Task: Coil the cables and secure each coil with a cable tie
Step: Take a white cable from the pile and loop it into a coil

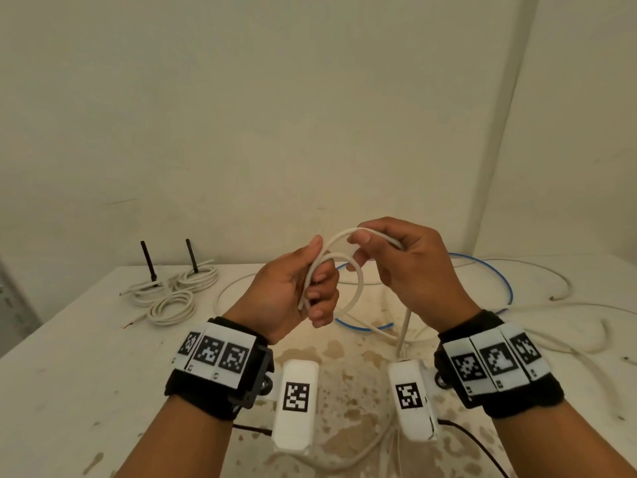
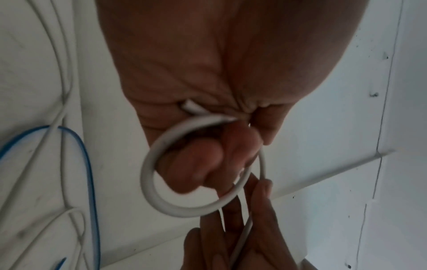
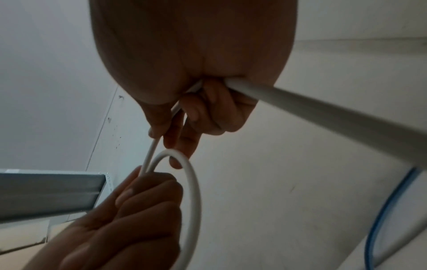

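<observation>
Both hands hold a white cable point(image 1: 358, 281) above the table's middle. My left hand point(image 1: 310, 291) grips a small loop of it point(image 2: 148, 175) in curled fingers, with the cable's cut end point(image 2: 191, 107) showing at the palm. My right hand point(image 1: 389, 257) pinches the same cable point(image 3: 152, 148) between thumb and fingers just right of the left hand, forming a second arc point(image 1: 348, 234). The cable's long tail point(image 3: 323, 111) runs down from the right hand to the table. No cable tie is visible in either hand.
Three coiled white cables point(image 1: 172, 291) lie at the table's back left beside two black upright sticks point(image 1: 148, 260). A blue cable point(image 1: 496, 274) and loose white cables point(image 1: 551, 281) sprawl over the stained white table point(image 1: 69, 374). The wall stands just behind.
</observation>
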